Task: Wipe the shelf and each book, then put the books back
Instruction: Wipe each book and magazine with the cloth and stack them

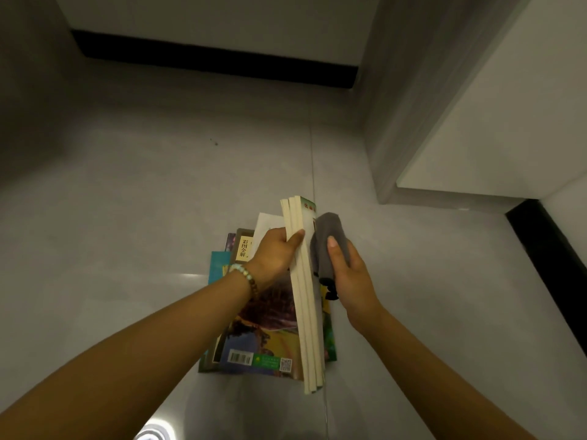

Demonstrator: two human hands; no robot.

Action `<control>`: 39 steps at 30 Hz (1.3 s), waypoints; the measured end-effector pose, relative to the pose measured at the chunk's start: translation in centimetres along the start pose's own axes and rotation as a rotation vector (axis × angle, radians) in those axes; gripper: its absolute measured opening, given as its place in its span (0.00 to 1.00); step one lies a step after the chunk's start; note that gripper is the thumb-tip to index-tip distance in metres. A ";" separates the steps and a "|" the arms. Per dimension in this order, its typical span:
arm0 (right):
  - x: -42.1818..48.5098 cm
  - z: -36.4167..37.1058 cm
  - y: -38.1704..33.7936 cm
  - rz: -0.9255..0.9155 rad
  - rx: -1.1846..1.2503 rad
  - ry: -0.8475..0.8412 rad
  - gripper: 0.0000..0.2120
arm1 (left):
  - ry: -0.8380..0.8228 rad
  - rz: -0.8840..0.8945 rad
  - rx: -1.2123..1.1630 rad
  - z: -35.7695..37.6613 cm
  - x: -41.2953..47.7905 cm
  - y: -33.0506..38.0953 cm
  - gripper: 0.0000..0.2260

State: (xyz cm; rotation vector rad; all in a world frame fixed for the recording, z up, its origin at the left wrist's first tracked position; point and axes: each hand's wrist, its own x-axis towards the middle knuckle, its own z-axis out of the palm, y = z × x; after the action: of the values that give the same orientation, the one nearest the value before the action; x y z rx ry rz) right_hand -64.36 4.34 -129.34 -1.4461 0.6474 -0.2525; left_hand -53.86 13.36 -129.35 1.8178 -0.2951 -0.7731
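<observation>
Books (307, 312): three thin, cream-edged, left hand (275, 253) | cloth (327, 228): soft grey, right hand (350, 277)

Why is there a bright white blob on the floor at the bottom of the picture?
In the head view, that blob is glare, a light reflecting off the glossy floor tiles. A fainter streak of the same shine shows further up the head view. The rest of the head view is dim and greyish, yet the held books and grey cloth look sharp.

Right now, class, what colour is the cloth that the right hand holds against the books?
Grey. The cloth shows best in the head view, its only view.
</observation>
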 end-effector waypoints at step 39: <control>5.8 -2.0 3.2 -0.089 -0.446 0.082 0.21 | 0.291 -0.067 -0.110 -8.9 2.0 -6.1 0.14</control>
State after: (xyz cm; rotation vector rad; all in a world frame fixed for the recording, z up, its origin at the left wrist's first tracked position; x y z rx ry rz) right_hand -61.48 -0.05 -133.88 -1.9034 0.7375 -0.2474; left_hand -47.73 21.24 -133.88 1.8140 -0.0021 -0.5486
